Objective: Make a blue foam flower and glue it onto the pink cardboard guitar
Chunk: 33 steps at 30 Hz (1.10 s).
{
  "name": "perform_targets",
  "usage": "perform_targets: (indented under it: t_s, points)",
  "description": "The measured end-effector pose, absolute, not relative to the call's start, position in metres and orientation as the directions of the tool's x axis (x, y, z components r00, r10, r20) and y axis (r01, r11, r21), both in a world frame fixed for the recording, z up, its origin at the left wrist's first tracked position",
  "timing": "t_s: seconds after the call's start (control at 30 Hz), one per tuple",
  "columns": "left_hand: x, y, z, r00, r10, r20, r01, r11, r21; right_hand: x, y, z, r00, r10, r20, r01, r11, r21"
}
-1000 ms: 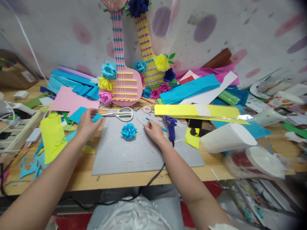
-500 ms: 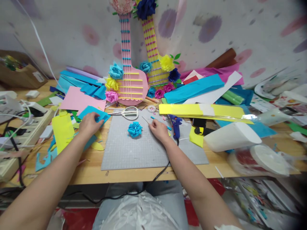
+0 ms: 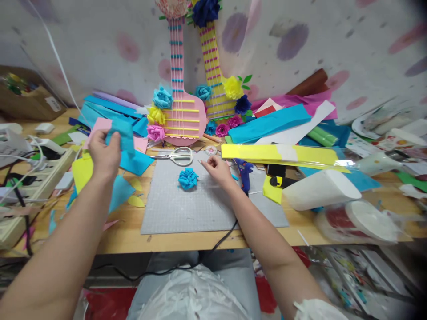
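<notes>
My left hand [image 3: 105,153] is closed on a piece of blue crepe paper [image 3: 122,135], lifted above the scraps at the left. Below it lies another blue paper piece [image 3: 136,163]. My right hand [image 3: 216,170] is pinched over the grey cutting mat [image 3: 187,213]; a thin stick [image 3: 200,162] shows at its fingertips, mostly hidden by the hand. Between the hands a blue paper flower [image 3: 188,178] rests on the mat. Scissors [image 3: 182,156] with pale handles lie at the mat's back edge. A blue glue gun [image 3: 245,173] is just right of my right hand.
Two paper guitars, one pink [image 3: 188,113] and one yellow [image 3: 213,84], lean against the wall. A yellow paper strip [image 3: 260,154] crosses the back right. A white cylinder [image 3: 323,190] and a plastic tub [image 3: 373,222] stand at right, a power strip [image 3: 50,178] at left.
My left hand has picked up a piece of blue crepe paper and moved it up and left. My right hand has shifted slightly left, still pinching the thin stick.
</notes>
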<state>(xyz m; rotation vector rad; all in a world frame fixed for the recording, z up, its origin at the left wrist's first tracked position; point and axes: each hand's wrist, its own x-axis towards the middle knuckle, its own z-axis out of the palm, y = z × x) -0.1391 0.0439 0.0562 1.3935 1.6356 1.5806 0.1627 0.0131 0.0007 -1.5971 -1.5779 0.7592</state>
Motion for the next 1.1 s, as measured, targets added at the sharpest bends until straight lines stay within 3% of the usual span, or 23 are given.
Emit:
perform_targets:
  t_s: [0.03, 0.1, 0.17, 0.27, 0.47, 0.57, 0.7, 0.8, 0.97, 1.1]
  points:
    - [-0.121, 0.041, 0.054, -0.449, 0.828, 0.336, 0.333, -0.194, 0.923, 0.156, 0.014, 0.006, 0.010, 0.998, 0.058, 0.399, 0.049, -0.916]
    - [-0.079, 0.033, 0.046, -0.371, 0.887, 0.276, 0.211, -0.209, 0.955, 0.142, 0.016, 0.016, -0.117, 0.992, -0.043, 0.026, -0.040, -0.999]
    - [-0.039, 0.024, 0.037, -0.236, 0.947, 0.216, 0.092, -0.200, 0.976, 0.132, 0.015, 0.022, -0.203, 0.974, -0.099, -0.236, -0.147, -0.960]
    - [-0.004, 0.013, 0.026, -0.120, 0.981, 0.149, -0.047, -0.156, 0.987, 0.129, 0.014, 0.025, -0.251, 0.956, -0.152, -0.414, -0.248, -0.876]
    - [-0.001, 0.014, 0.019, -0.030, 0.995, 0.092, -0.137, -0.095, 0.986, 0.141, 0.020, 0.013, -0.121, 0.973, -0.197, -0.458, -0.230, -0.858]
    - [-0.006, 0.016, 0.013, -0.028, 0.998, 0.062, -0.102, -0.064, 0.993, 0.142, 0.023, 0.009, -0.081, 0.976, -0.203, -0.459, -0.217, -0.862]
    - [-0.007, 0.013, 0.003, -0.166, 0.974, 0.155, 0.018, -0.155, 0.988, 0.143, 0.021, 0.007, -0.102, 0.984, -0.149, -0.482, -0.180, -0.858]
    - [-0.004, 0.007, -0.001, -0.140, 0.977, 0.161, -0.041, -0.168, 0.985, 0.144, 0.016, 0.007, -0.148, 0.983, -0.105, -0.478, -0.164, -0.863]
    - [0.001, 0.001, 0.002, 0.002, 1.000, -0.011, -0.154, 0.011, 0.988, 0.140, 0.012, 0.008, -0.193, 0.979, -0.071, -0.467, -0.155, -0.870]
    - [-0.006, 0.002, 0.003, -0.011, 0.994, -0.104, -0.198, 0.100, 0.975, 0.137, 0.013, 0.004, -0.119, 0.991, -0.060, -0.404, -0.103, -0.909]
